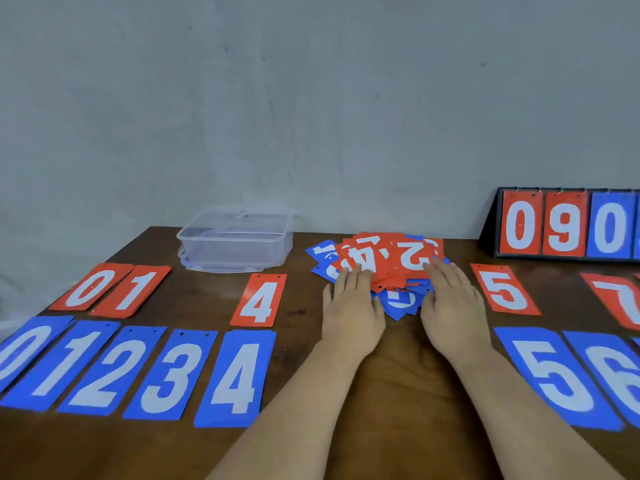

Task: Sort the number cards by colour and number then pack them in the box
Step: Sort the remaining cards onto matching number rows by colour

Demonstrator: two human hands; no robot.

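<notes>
Both hands lie flat, fingers straight, left hand (351,306) and right hand (450,306) resting on a mixed pile of cards (384,263) mid-tabletop (398,393). Sorted red and blue rows flank them; the clear box (235,239) waits behind. Sorting continues: next, probably lifting one card.

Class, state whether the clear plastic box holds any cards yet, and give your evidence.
Empty: no red or blue shows through the clear walls of the box; the cards lie outside it on the table.
</notes>
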